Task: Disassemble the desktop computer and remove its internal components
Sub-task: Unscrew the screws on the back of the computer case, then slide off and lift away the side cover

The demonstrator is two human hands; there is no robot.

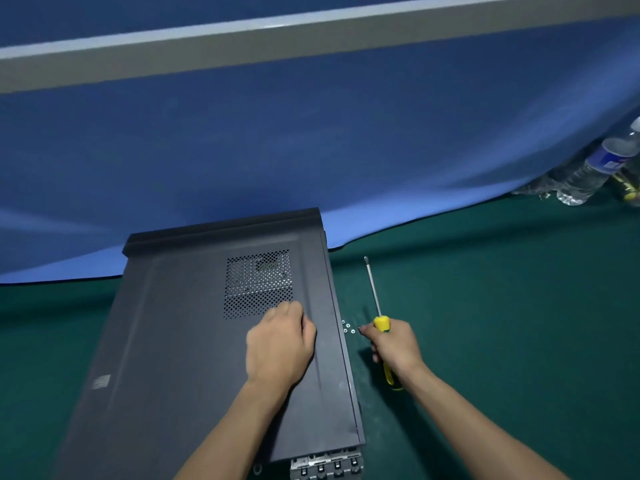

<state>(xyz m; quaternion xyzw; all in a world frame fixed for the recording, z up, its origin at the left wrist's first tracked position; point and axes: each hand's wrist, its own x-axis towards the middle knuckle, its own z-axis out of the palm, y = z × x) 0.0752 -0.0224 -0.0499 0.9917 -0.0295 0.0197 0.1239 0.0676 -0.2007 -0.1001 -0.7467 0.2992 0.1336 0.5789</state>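
While the desktop computer (194, 341) lies on its side near the green table's (502, 306) near edge, long axis running toward the far edge, the left hand (278, 344) rests curled on its side panel; the right hand (394, 346) grips a yellow screwdriver (377, 306) pointing away, 3 screws (347, 326) beside it.
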